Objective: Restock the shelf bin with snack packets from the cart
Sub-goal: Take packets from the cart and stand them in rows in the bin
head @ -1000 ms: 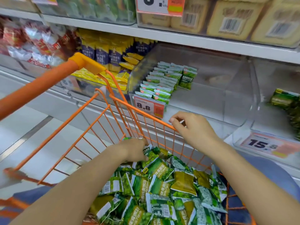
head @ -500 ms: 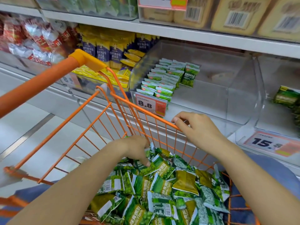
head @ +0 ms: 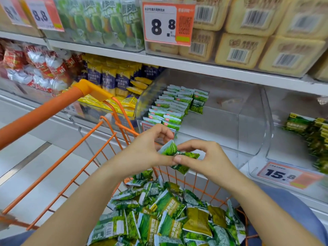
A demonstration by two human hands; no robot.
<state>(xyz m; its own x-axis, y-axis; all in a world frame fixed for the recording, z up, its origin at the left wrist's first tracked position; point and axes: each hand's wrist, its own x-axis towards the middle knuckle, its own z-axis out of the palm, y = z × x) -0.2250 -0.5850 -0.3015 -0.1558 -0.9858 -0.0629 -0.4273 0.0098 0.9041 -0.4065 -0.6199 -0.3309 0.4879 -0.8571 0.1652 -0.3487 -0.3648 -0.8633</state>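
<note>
A person is standing by an orange cart (head: 99, 139) in front of store shelves. Both hands are up above the far edge of the cart, close together. The left hand (head: 143, 153) and the right hand (head: 207, 158) are each pinching a small bunch of green snack packets (head: 177, 155) between thumb and fingers. The other fingers are curling loosely over the packets. The bunch is sitting in the air between the two hands, just in front of the clear shelf bin (head: 221, 125).

Inside the bin, rows of the same green packets (head: 170, 107) are standing along its left side. The right part of the bin floor is showing bare plastic.

Down in the cart, a big heap of loose green packets (head: 168, 215) is filling the near right corner.

Yellow and blue packs (head: 113, 80) are sitting in the bin to the left. An orange price tag (head: 168, 23) reading 8.8 is hanging on the shelf above.
</note>
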